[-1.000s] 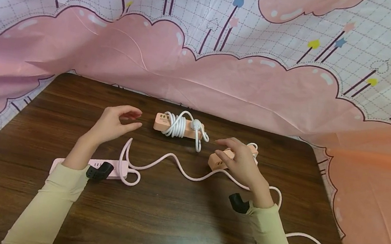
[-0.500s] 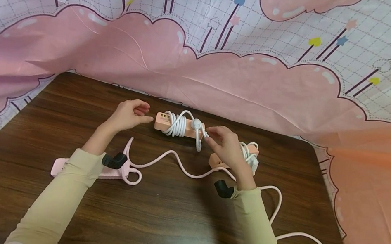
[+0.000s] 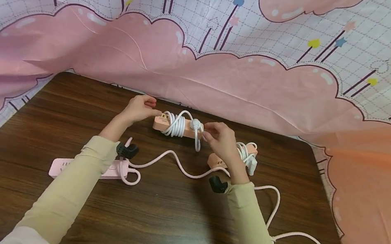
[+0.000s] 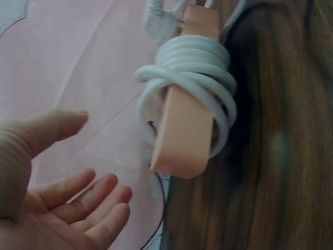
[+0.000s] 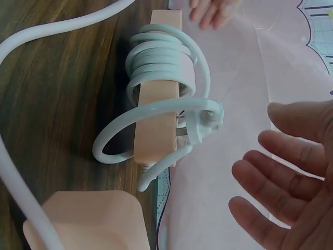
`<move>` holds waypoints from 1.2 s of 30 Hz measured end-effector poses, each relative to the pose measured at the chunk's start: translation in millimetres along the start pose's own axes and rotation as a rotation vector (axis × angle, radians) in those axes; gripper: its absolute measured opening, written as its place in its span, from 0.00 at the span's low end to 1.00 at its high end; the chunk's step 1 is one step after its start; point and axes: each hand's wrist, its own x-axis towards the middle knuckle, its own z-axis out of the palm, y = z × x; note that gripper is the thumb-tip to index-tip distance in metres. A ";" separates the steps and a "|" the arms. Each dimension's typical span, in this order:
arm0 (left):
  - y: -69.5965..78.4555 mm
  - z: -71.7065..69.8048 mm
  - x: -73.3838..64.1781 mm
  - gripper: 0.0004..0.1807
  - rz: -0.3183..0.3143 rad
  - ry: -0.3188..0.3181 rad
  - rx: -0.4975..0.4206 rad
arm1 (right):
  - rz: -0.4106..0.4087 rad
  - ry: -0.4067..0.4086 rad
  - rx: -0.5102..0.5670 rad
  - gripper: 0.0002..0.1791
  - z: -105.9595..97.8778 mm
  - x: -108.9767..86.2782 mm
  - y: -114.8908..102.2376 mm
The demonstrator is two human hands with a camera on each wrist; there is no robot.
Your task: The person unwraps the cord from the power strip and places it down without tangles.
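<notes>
An orange power strip point(image 3: 186, 131) lies at the back middle of the table, its white cord point(image 3: 177, 126) wound round it and a white plug point(image 3: 195, 124) on its right part. My left hand point(image 3: 139, 108) is at its left end, thumb and fingers apart. In the left wrist view the fingers point(image 4: 93, 200) are relaxed and hold nothing, beside the strip's end. At the right end is my right hand point(image 3: 222, 139). The right wrist view shows its fingers point(image 5: 281, 177) spread and slightly bent near the plug point(image 5: 200, 122), with nothing in them.
A second orange power strip point(image 3: 215, 161) with a wound white cord lies right of middle. A pink power strip point(image 3: 112, 169) is at the left, partly behind my left sleeve. Its long pink cord point(image 3: 191, 176) snakes across the table to the right front. A patterned curtain point(image 3: 202, 73) hangs behind.
Both hands have moved in toward the back orange power strip: the left one right and away from me, the right one left and slightly away. The strips have stayed in place.
</notes>
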 end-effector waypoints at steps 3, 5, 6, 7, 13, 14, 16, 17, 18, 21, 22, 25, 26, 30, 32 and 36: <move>-2.8 7.8 5.8 0.32 -0.054 -0.034 0.041 | 0.050 0.019 -0.026 0.12 1.2 3.3 -0.1; -5.3 13.1 8.5 0.33 -0.077 -0.067 0.051 | 0.078 0.020 -0.036 0.12 2.4 5.5 -0.2; -6.7 15.6 9.4 0.33 -0.087 -0.079 0.051 | 0.091 0.016 -0.039 0.13 3.2 6.8 -0.5; -8.1 17.5 10.0 0.34 -0.094 -0.087 0.053 | 0.103 0.013 -0.035 0.13 4.4 8.3 -1.0; -15.6 24.0 12.5 0.33 -0.090 -0.102 0.043 | 0.150 -0.006 -0.007 0.16 13.2 15.7 -3.2; -16.8 24.6 12.8 0.33 -0.081 -0.107 0.045 | 0.160 -0.006 -0.010 0.16 14.8 16.6 -3.2; -19.4 25.6 13.4 0.34 -0.063 -0.112 0.046 | 0.182 -0.001 -0.016 0.17 17.7 18.2 -2.9; -20.8 26.1 13.7 0.35 -0.055 -0.115 0.045 | 0.191 -0.001 -0.020 0.18 18.9 18.7 -3.0; -22.2 26.6 14.0 0.36 -0.046 -0.117 0.050 | 0.203 -0.001 -0.023 0.19 19.9 19.1 -3.4; -26.5 28.1 15.1 0.37 -0.021 -0.111 0.076 | 0.217 -0.003 -0.026 0.20 22.3 20.5 -4.6; -27.7 28.9 15.7 0.37 -0.016 -0.106 0.085 | 0.217 -0.005 -0.028 0.20 22.3 20.5 -5.1; -31.0 30.8 17.5 0.36 0.006 -0.095 0.121 | 0.220 -0.007 -0.020 0.20 22.7 21.1 -5.5; -31.8 31.3 17.9 0.35 0.008 -0.088 0.130 | 0.217 -0.009 -0.021 0.20 22.6 21.2 -5.6; -33.7 32.5 18.4 0.35 0.020 -0.070 0.181 | 0.205 -0.008 -0.029 0.20 22.1 20.5 -6.7; -33.8 33.1 17.8 0.34 0.025 -0.070 0.214 | 0.199 -0.010 -0.036 0.20 21.5 19.3 -7.5; -33.0 34.2 16.0 0.31 0.037 -0.080 0.247 | 0.196 -0.009 -0.039 0.20 20.4 16.4 -8.2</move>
